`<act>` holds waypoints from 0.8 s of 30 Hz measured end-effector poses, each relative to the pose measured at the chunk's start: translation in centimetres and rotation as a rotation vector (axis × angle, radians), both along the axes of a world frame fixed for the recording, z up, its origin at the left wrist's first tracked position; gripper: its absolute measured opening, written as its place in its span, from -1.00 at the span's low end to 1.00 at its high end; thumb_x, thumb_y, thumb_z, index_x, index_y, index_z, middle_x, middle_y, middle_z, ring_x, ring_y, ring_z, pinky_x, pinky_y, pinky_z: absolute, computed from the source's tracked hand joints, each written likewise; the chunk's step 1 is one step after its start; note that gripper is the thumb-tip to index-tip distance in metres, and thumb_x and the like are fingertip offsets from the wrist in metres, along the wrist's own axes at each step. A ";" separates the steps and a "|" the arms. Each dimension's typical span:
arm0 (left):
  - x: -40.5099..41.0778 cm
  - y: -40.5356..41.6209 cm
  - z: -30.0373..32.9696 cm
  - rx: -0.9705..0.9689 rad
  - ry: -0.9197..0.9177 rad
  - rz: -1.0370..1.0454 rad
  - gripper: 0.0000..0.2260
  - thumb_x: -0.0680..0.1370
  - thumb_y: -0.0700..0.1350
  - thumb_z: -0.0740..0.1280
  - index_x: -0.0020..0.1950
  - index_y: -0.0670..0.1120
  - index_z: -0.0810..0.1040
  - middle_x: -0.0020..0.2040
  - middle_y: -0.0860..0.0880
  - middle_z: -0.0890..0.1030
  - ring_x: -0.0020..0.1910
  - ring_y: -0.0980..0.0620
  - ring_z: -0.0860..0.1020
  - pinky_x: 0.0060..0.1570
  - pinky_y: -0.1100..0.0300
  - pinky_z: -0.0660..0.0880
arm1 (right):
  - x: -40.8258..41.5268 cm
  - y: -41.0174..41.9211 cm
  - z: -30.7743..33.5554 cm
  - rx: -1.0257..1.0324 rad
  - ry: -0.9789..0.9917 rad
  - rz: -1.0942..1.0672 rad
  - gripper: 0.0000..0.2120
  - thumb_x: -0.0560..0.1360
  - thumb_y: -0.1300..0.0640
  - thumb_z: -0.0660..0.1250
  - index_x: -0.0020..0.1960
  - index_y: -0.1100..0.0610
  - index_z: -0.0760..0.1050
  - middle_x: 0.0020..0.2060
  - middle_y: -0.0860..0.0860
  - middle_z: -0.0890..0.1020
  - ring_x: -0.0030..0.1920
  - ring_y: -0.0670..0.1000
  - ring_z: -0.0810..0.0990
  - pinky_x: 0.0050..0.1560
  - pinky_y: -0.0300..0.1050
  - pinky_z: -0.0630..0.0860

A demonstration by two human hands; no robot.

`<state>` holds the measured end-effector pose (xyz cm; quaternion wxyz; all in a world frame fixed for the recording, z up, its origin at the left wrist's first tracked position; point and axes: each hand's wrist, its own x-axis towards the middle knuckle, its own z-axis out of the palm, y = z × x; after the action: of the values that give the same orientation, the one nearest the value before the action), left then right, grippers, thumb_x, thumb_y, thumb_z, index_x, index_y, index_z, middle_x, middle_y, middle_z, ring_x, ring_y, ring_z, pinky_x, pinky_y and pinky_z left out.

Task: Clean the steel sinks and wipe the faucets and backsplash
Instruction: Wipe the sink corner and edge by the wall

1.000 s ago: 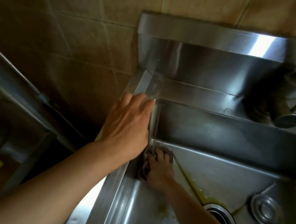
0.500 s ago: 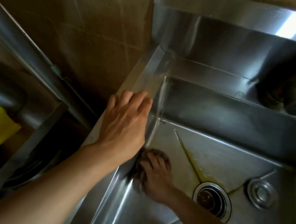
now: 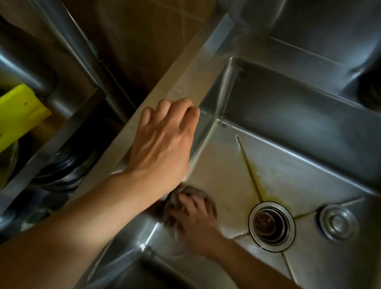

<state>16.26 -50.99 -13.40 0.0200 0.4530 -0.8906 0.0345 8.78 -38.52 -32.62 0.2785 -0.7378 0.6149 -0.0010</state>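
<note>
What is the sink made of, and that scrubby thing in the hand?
Sink: looks like brushed steel, grey and shiny with streaky reflections. Scrubby thing under the right hand: maybe a steel-wool scourer, a dull grey-brown crumpled wad, but too blurred to be sure.

Both our arms reach forward, left above right.

Our left hand (image 3: pixel 164 145) lies palm down with its fingers (image 3: pixel 165 107) bent at the tips, forearm stretching back to the near left. Our right hand (image 3: pixel 195 220) sits lower and nearer, fingers curled and pressing down, blurred, its forearm running off to the near right.
</note>
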 end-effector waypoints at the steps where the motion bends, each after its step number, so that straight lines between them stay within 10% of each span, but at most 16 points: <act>1: -0.2 0.3 0.1 0.001 -0.003 0.006 -0.46 0.36 -0.20 0.42 0.35 -0.18 0.43 0.32 -0.15 0.45 0.18 -0.20 0.42 0.06 -0.06 0.35 | 0.7 1.5 -0.1 0.014 0.024 0.096 -0.59 0.34 -0.15 0.12 0.12 -0.25 0.55 0.27 -0.01 0.45 0.22 0.14 0.32 0.08 0.26 0.53; 6: -1.1 1.7 -0.1 -0.020 -0.008 -0.031 -0.46 0.34 -0.22 0.40 0.32 -0.17 0.45 0.30 -0.14 0.46 0.15 -0.19 0.46 0.04 -0.02 0.37 | -0.3 6.2 -1.2 -0.010 0.064 0.462 -0.54 0.38 -0.21 0.18 0.28 -0.28 0.38 0.37 -0.05 0.30 0.36 0.10 0.35 0.30 0.10 0.31; 12: -2.4 2.5 -1.1 0.004 0.069 -0.110 -0.47 0.27 -0.28 0.42 0.25 -0.20 0.51 0.23 -0.15 0.52 0.09 -0.22 0.49 0.02 -0.04 0.39 | -8.5 0.6 -1.0 0.046 0.168 0.035 -0.47 0.30 -0.12 0.20 0.28 -0.17 0.44 0.26 0.08 0.49 0.22 0.16 0.49 0.12 0.19 0.48; 17: -3.4 3.4 -3.2 0.121 0.041 -0.155 -0.47 0.21 -0.32 0.46 0.18 -0.21 0.56 0.17 -0.15 0.57 0.02 -0.21 0.53 -0.01 -0.04 0.50 | -11.1 -0.3 0.8 0.083 0.226 -0.246 -0.45 0.57 -0.06 0.10 0.54 -0.09 0.08 0.53 0.14 0.05 0.51 0.24 0.05 0.44 0.28 -0.01; 20: -4.2 3.7 -4.7 0.207 0.010 -0.137 -0.46 0.12 -0.28 0.53 0.10 -0.18 0.59 0.08 -0.12 0.60 -0.07 -0.17 0.56 -0.08 0.02 0.52 | -8.0 3.1 -0.2 0.069 0.178 -0.166 -0.45 0.38 -0.08 0.12 0.36 -0.03 0.36 0.35 0.17 0.41 0.24 0.31 0.50 0.14 0.31 0.48; 24: -5.0 3.4 -6.8 0.306 -0.047 -0.082 -0.46 0.12 -0.22 0.56 0.09 -0.13 0.57 0.04 -0.06 0.58 -0.09 -0.12 0.58 -0.13 0.03 0.54 | -7.0 5.8 0.1 0.063 0.117 0.058 -0.44 0.26 -0.13 0.13 0.26 -0.17 0.43 0.23 -0.01 0.56 0.15 0.12 0.60 0.07 0.11 0.55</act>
<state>11.22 -47.55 -20.23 -0.0687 0.4130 -0.9034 -0.0921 1.75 -32.70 -32.55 0.2649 -0.7450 0.6083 0.0694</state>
